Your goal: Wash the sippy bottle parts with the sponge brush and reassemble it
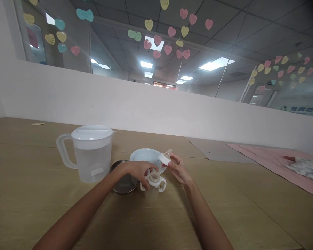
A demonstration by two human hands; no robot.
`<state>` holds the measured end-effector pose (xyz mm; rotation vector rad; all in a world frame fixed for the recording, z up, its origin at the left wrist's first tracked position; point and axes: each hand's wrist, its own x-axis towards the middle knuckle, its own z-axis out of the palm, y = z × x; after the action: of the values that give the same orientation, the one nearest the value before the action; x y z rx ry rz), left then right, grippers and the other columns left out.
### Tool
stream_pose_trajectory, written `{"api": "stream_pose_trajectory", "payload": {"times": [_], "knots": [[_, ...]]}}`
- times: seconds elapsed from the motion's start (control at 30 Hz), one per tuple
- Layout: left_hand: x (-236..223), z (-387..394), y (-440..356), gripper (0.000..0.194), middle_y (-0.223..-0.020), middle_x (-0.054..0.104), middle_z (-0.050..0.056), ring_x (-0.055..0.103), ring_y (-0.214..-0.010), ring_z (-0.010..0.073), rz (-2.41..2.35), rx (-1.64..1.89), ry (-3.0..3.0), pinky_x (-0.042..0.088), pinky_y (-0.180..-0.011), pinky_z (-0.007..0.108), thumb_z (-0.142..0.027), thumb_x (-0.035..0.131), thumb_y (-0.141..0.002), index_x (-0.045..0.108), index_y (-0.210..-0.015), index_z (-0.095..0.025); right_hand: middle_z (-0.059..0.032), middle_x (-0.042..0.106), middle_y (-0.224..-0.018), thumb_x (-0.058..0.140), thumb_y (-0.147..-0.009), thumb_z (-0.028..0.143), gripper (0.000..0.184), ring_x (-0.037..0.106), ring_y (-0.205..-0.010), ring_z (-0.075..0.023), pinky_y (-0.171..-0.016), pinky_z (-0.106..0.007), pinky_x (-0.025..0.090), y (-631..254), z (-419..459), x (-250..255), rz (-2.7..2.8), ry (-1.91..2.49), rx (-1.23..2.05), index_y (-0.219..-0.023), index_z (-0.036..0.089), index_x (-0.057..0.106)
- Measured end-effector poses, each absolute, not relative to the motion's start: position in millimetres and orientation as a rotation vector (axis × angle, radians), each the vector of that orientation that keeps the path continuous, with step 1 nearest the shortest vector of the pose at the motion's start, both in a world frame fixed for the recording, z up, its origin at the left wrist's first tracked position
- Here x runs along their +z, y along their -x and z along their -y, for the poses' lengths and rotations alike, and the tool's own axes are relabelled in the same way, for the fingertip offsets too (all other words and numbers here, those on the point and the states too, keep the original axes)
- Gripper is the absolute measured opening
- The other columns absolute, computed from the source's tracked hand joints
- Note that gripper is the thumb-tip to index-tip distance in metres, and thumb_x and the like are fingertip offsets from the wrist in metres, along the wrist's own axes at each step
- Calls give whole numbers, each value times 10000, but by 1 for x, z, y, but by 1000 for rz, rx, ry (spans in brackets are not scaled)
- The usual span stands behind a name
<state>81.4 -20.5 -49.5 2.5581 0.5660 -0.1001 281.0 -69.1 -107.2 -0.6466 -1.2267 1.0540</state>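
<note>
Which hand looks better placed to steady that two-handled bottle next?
Probably the left hand: it is at the bottle, fingers beside the open top. The right hand is occupied, holding the teat with its white ring.

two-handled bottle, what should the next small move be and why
Perhaps set the teat top down in the pale bowl just behind. It is off the two-handled bottle and held in the right hand, while the left hand is at the bottle's open neck, so this would free the right hand.
</note>
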Motion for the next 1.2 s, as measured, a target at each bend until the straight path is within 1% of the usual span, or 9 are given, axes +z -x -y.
{"api": "stream_pose_trajectory", "payload": {"times": [0.1, 0.17, 0.27, 0.33, 0.47, 0.67, 0.83, 0.97, 1.2], "knots": [[-39, 28, -79, 852, -1136, 497, 49, 505, -918, 178, -551, -11, -2521, 405, -726, 224, -377, 747, -467, 404, -1232, -227, -40, 598, -1062, 751, -566, 326, 402, 582, -806, -179, -683, -315, 496, -281, 69, -105, 1188, 628, 1005, -939, 234, 634], [-33, 33, -80, 752, -1175, 485, 48, 494, -961, 180, -541, 150, -2492, 397, -763, 229, -419, 716, -521, 446, -1194, -220, -38, 590, -1080, 753, -565, 311, 402, 575, -837, -182, -670, -299, 501, -280, 69, -104, 1176, 628, 983, -941, 236, 632], [-29, 41, -86, 434, -1040, 575, 44, 523, -913, 163, -482, 372, -2434, 399, -747, 234, -452, 568, -699, 560, -1031, -173, -36, 588, -1082, 749, -575, 303, 398, 575, -843, -182, -670, -296, 506, -279, 70, -103, 1185, 639, 983, -949, 237, 627], [-30, 44, -91, 337, -925, 621, 41, 546, -829, 149, -488, 469, -2416, 399, -697, 229, -430, 484, -770, 605, -910, -149, -28, 591, -1067, 744, -587, 306, 385, 584, -804, -173, -686, -312, 506, -279, 70, -103, 1182, 626, 986, -948, 244, 626], [-31, 46, -96, 304, -825, 646, 28, 545, -741, 133, -568, 669, -2426, 388, -668, 225, -395, 465, -791, 631, -826, -142, -26, 591, -1050, 736, -599, 340, 394, 597, -829, -193, -744, -348, 493, -282, 69, -104, 1142, 573, 969, -966, 258, 617], [-23, 42, -89, 304, -897, 633, 44, 563, -822, 140, -586, 931, -2277, 415, -725, 229, -388, 384, -838, 553, -890, -140, -14, 575, -1083, 701, -629, 416, 360, 569, -938, -222, -787, -391, 468, -288, 66, -106, 1085, 527, 906, -953, 303, 595], [-29, 26, -84, 296, -836, 629, 38, 567, -769, 141, -689, 905, -2454, 406, -669, 225, -349, 320, -865, 540, -866, -151, -13, 576, -1075, 714, -618, 382, 314, 581, -868, -200, -757, -372, 474, -287, 63, -108, 1023, 536, 931, -897, 283, 609], [-48, 9, -87, 316, -862, 626, 54, 556, -778, 161, -861, 684, -2789, 393, -678, 246, -306, 305, -868, 588, -897, -168, -22, 603, -1000, 729, -604, 344, 349, 581, -815, -181, -712, -331, 484, -285, 64, -108, 1022, 536, 981, -926, 262, 619], [-84, -11, -91, 248, -839, 655, 55, 577, -794, 171, -1008, 408, -2878, 403, -704, 241, -265, 416, -809, 655, -836, -201, -3, 621, -983, 727, -620, 268, 311, 581, -786, -149, -674, -277, 478, -284, 63, -109, 1003, 466, 1071, -917, 271, 638]]}}
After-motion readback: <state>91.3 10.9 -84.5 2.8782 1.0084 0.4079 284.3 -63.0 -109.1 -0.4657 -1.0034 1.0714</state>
